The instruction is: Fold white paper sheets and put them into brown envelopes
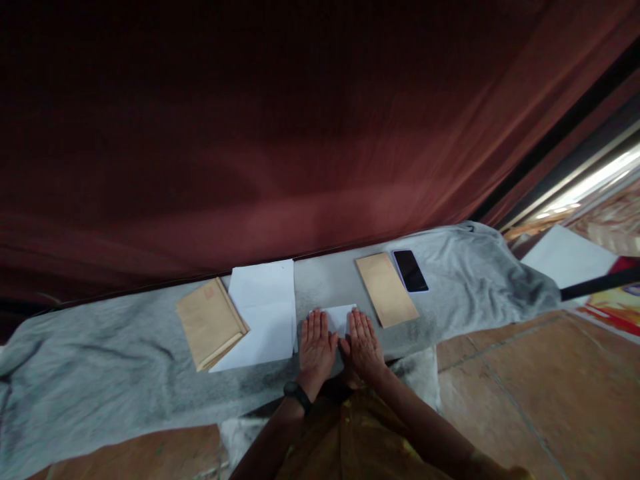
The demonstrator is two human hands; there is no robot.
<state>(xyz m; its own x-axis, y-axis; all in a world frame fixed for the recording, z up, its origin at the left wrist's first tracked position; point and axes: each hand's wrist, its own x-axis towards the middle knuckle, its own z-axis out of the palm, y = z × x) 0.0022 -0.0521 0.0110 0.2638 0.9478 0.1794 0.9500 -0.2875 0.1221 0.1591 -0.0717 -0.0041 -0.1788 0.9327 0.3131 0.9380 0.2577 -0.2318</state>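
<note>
Folded white paper [339, 319]: is lying at the middle of the grey-draped worktop [125, 380], near side. Left hand [317, 343]: is resting palm down on its left edge. Right hand [365, 341]: is resting likewise on its right edge; on both, fingers are stretching out flat, close together, clamping nothing. White sheets [267, 300]: are lying left. Brown envelopes, stacked [207, 313]: are overlapping the sheets' left side. Single brown envelope [387, 290]: is lying right. Phone [411, 271]: is lying just beside it, far right.
</note>
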